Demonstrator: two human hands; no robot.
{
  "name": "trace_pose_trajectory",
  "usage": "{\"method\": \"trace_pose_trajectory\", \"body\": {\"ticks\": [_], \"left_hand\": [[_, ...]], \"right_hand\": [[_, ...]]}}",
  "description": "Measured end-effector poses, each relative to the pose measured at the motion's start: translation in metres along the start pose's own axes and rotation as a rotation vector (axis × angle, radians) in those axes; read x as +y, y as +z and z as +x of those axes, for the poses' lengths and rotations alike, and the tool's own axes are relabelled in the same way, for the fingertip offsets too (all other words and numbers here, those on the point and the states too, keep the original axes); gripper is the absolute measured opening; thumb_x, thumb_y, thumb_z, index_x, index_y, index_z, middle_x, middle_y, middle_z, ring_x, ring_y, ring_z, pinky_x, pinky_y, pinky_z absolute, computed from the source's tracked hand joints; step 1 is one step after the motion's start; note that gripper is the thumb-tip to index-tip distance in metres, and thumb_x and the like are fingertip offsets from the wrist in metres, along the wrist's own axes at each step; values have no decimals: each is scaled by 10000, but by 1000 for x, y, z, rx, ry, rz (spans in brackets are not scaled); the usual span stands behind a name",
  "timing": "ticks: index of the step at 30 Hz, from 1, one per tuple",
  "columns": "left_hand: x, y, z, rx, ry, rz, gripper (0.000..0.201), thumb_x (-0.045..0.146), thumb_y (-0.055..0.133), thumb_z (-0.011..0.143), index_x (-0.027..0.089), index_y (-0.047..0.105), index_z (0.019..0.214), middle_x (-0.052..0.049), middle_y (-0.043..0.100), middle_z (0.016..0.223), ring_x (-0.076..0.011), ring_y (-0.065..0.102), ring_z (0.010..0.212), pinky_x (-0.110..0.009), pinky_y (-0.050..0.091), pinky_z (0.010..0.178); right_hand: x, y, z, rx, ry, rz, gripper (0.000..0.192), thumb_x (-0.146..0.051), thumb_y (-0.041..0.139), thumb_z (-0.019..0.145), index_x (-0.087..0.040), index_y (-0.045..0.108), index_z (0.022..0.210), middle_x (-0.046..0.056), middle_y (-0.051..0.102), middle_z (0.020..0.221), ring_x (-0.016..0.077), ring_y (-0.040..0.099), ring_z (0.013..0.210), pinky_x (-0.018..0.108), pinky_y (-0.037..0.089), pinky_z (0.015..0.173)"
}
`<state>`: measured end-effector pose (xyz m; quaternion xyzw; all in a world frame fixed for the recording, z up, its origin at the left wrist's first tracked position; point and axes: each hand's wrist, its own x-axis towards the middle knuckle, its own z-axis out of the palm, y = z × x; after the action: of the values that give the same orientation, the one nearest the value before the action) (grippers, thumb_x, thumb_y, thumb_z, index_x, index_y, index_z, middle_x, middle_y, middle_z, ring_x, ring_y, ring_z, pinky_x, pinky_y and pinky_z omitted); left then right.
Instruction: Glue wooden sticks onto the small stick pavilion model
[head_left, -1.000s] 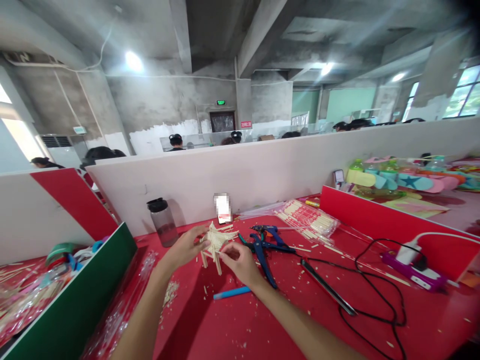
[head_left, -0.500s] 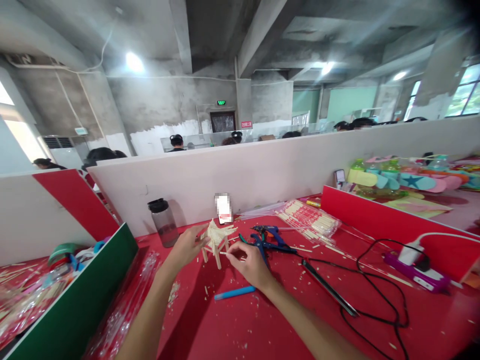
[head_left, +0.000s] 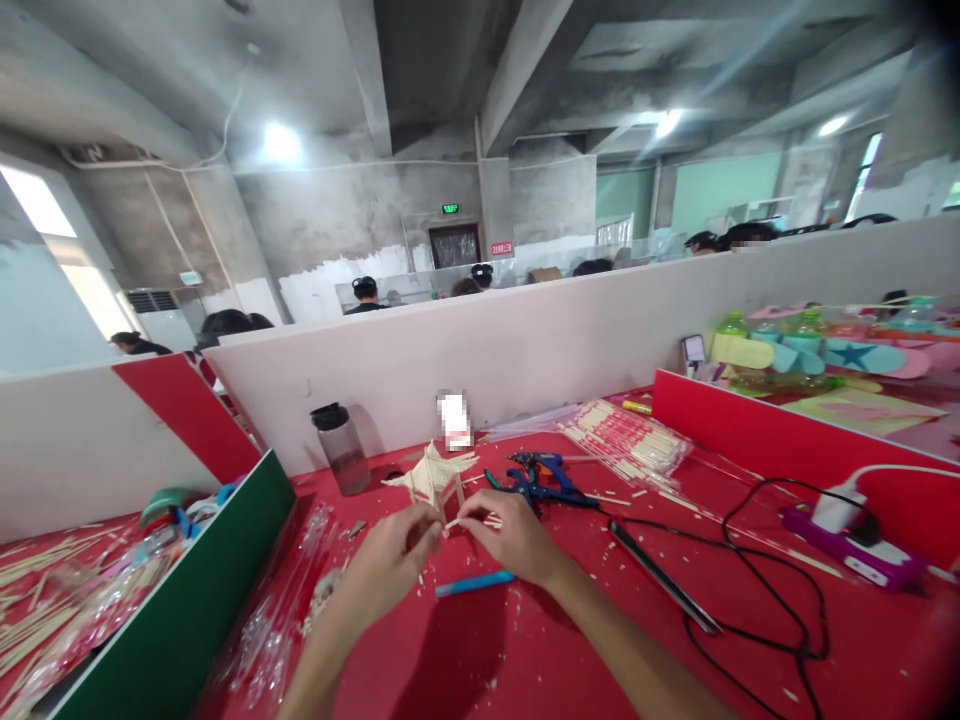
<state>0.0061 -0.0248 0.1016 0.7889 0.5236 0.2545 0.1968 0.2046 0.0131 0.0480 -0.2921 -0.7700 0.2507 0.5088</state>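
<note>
A small pavilion-like model of pale wooden sticks [head_left: 433,472], with a pointed, flared roof on legs, stands on the red table. My right hand [head_left: 517,535] pinches a short wooden stick [head_left: 452,523] between thumb and forefinger, just in front of the model. Close to the stick's other end is my left hand [head_left: 401,548], its fingers bent and thumb slightly apart, with nothing visible in them. The model's front legs are partly hidden behind my hands. Below them lies a blue pen-like tool [head_left: 474,583].
A blue glue gun [head_left: 544,463] and dark-handled cutters [head_left: 536,490] lie right of the model. Behind are a bottle [head_left: 341,450], a phone [head_left: 454,420] and bundled sticks [head_left: 626,435]. A black cable [head_left: 727,560] and purple power strip [head_left: 855,550] are at right.
My left hand has left the model's roof and come down and toward me, beside the stick in my right hand. The right hand keeps its pinch. The view has shifted slightly.
</note>
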Motion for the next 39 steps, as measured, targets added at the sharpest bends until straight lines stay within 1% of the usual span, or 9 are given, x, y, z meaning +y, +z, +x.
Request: {"method": "trace_pose_trajectory", "body": {"ticks": [3, 5, 9, 17, 23, 26, 30, 35, 39], "left_hand": [[-11, 17, -9, -20, -62, -86, 324, 470, 446, 938, 214, 592, 805, -5, 647, 705, -187, 572, 648, -263, 380, 593], [-15, 24, -11, -46, -71, -124, 370, 506, 438, 931, 211, 581, 761, -2, 632, 685, -187, 562, 652, -264, 377, 594], [-19, 29, -12, -89, -61, -172, 399, 520, 423, 926, 209, 579, 731, -7, 644, 701, -197, 588, 695, -271, 406, 644], [-30, 44, -11, -133, -43, -183, 344, 444, 420, 921, 206, 565, 720, -10, 652, 680, -199, 602, 678, -274, 418, 646], [-53, 51, -3, -57, -42, -132, 357, 425, 417, 915, 201, 569, 683, -12, 636, 639, -196, 581, 638, -280, 405, 630], [-65, 49, 1, -12, -54, -109, 363, 431, 420, 914, 202, 554, 667, -2, 609, 614, -194, 576, 629, -278, 397, 624], [-78, 47, 5, 40, -54, -82, 389, 477, 441, 908, 196, 567, 669, -5, 609, 619, -201, 585, 641, -277, 399, 623], [-89, 52, 8, 87, -44, -43, 374, 471, 455, 914, 188, 650, 767, -42, 696, 748, -227, 631, 747, -299, 461, 704], [-98, 59, 10, 151, -24, -14, 321, 423, 492, 895, 193, 705, 829, -107, 737, 973, -266, 671, 943, -365, 497, 881]], "right_hand": [[3, 1, -2, -62, -6, 1, 117, -220, 627, 908, -218, 741, 877, 31, 746, 853, 174, 669, 788, 262, 493, 760], [5, 1, -3, -91, -8, -5, 130, -207, 617, 912, -221, 745, 892, 31, 751, 867, 173, 676, 805, 259, 495, 775], [8, 1, -4, -149, -17, -21, 119, -203, 635, 905, -220, 753, 895, 29, 757, 877, 169, 682, 810, 244, 491, 775], [19, 3, -6, -229, -2, -68, 138, -151, 639, 878, -216, 761, 877, 14, 762, 831, 159, 687, 756, 224, 482, 736], [25, 8, -9, -204, 35, -98, 109, -220, 651, 896, -220, 751, 939, 25, 767, 866, 170, 700, 776, 230, 494, 727], [29, 12, -11, -184, 47, -158, 168, -190, 617, 907, -225, 736, 1020, 41, 766, 978, 192, 706, 902, 257, 504, 823], [34, 24, -12, -188, 34, -217, 359, -104, 524, 911, -222, 666, 1218, 77, 710, 1211, 222, 654, 1122, 306, 471, 983], [40, 44, -10, -236, 31, -240, 452, -92, 485, 918, -194, 563, 1351, 117, 632, 1347, 242, 594, 1236, 335, 446, 1050], [49, 51, -6, -271, 17, -238, 537, -69, 472, 911, -183, 484, 1436, 123, 566, 1433, 234, 535, 1321, 343, 413, 1106]]}}
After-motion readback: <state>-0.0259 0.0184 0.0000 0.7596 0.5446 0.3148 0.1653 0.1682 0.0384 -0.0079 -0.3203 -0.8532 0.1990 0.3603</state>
